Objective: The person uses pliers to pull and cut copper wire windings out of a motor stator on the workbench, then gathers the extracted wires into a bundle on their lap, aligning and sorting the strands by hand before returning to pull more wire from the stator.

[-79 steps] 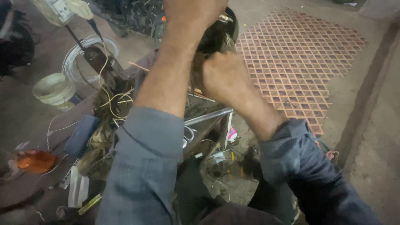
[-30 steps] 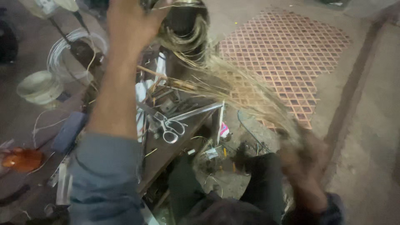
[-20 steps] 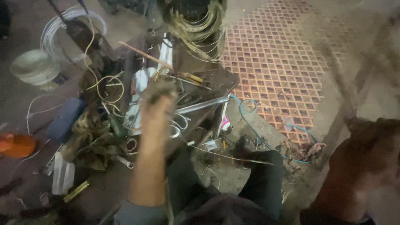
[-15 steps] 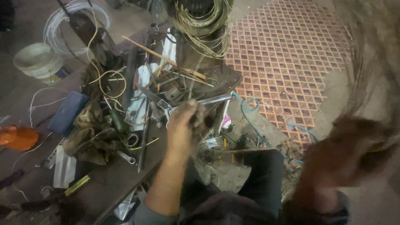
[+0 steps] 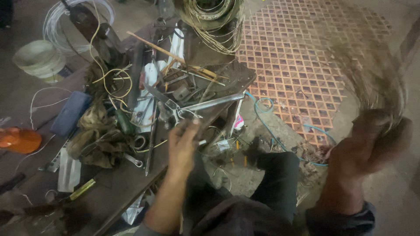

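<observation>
Left hand (image 5: 183,146), lower centre, has dropped from the coil (image 5: 213,17) at top to the scissors (image 5: 186,107), fingers closing. Right hand (image 5: 367,146), at right, stays clenched on blurred wire strands (image 5: 376,83).

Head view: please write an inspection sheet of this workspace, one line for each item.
Surface: dark workbench, crowded.
Job's things: blurred bundle of thin wire strands swinging from the right hand; wound coil at the bench's far end.
Clutter: scissors, pliers, rods, rags, blue case.
Grippers: left hand at the scissors, grip unclear; right hand closed on the strands.
Cables: white wire coil, blue cable on the floor.
Surroundings: patterned tile floor, white bucket.
</observation>
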`<state>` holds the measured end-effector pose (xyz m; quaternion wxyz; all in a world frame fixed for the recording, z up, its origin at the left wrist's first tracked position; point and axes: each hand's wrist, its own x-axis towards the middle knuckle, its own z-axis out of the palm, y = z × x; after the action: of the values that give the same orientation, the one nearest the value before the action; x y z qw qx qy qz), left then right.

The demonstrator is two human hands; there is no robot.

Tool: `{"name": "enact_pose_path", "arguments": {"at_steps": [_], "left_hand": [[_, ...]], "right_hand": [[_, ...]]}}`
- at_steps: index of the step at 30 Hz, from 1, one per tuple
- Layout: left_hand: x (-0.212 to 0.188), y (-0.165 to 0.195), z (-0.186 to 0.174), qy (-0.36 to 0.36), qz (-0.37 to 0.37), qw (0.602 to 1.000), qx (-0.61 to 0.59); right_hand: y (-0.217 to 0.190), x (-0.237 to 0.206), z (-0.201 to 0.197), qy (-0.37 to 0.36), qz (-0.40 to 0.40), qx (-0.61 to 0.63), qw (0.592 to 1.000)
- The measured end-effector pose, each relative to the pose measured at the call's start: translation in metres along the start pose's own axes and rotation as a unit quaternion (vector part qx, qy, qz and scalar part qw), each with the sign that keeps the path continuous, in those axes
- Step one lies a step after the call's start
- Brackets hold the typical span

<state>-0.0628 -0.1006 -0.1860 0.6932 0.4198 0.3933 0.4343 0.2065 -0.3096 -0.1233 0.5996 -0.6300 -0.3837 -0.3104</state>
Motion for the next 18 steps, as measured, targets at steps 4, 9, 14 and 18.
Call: {"name": "enact_pose_path", "arguments": {"at_steps": [4, 9, 14, 18], "left_hand": [[-0.027, -0.041, 0.03, -0.064, 0.195, 0.96, 0.193], [-0.051, -0.056, 0.08, -0.178, 0.214, 0.953, 0.122], [-0.057, -0.04, 0.1, -0.224, 0.008, 0.974, -0.029], [-0.055, -0.047, 0.094, -0.191, -0.026, 0.974, -0.123]], "right_hand": [[0.007, -0.028, 0.015, 0.005, 0.072, 0.108, 0.992], [-0.015, -0.113, 0.05, -0.173, 0.073, -0.139, 0.972], [-0.022, -0.133, 0.055, -0.282, -0.076, 0.03, 0.956], [-0.029, -0.123, 0.066, -0.314, -0.099, 0.07, 0.942]]}}
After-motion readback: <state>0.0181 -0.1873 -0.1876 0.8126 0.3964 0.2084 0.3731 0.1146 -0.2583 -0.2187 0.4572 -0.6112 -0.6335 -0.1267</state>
